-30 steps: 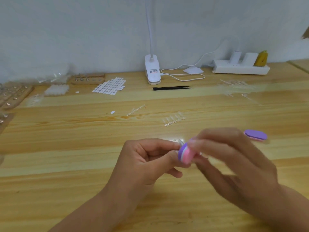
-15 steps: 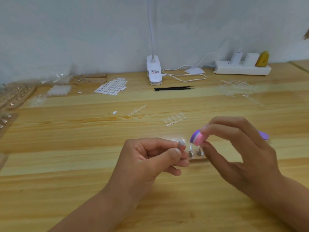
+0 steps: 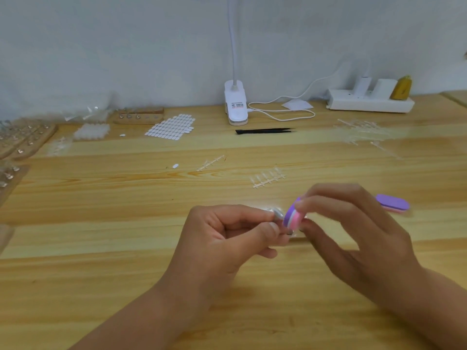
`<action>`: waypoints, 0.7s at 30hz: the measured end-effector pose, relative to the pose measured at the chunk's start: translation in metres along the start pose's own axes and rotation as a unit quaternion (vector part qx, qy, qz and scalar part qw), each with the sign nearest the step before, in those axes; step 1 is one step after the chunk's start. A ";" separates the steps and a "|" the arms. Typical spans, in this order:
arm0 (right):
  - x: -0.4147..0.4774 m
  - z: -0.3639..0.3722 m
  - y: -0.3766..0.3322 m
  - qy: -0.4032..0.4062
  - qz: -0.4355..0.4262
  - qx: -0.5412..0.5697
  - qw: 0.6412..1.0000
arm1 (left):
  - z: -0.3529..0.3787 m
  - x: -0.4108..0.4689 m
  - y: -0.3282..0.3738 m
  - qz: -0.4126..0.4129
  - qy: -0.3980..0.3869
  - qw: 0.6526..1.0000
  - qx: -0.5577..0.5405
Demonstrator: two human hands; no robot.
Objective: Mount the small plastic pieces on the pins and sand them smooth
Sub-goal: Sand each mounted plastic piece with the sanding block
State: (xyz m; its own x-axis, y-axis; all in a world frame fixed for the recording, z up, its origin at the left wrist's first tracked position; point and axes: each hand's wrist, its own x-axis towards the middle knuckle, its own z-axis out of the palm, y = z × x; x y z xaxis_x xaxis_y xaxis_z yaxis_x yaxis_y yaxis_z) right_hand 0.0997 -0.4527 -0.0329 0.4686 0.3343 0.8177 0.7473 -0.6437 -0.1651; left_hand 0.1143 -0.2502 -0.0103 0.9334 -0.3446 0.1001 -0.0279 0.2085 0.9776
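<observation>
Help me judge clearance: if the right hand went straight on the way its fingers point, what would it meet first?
Probably the small plastic piece pinched by the left hand; the right hand holds a sanding block just beside it.

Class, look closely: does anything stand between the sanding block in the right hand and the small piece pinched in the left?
Nothing visible does. The sanding block in the right hand sits right beside the small piece at the left hand's fingertips; whether they touch is blurred.
</observation>
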 end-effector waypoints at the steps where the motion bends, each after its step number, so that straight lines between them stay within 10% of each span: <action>1: 0.001 -0.001 0.002 0.005 0.011 -0.008 1.000 | 0.000 0.000 0.001 -0.002 0.002 1.000 -0.005; 21: -0.002 0.004 -0.009 0.010 -0.035 -0.012 0.999 | 0.003 0.000 0.000 0.011 0.015 1.000 0.003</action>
State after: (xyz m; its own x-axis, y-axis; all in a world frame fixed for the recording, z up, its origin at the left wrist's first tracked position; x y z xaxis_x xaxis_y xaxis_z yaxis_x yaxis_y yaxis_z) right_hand 0.0942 -0.4451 -0.0353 0.4061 0.3654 0.8376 0.7660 -0.6359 -0.0940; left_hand 0.1130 -0.2524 -0.0094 0.9431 -0.3116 0.1156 -0.0500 0.2108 0.9762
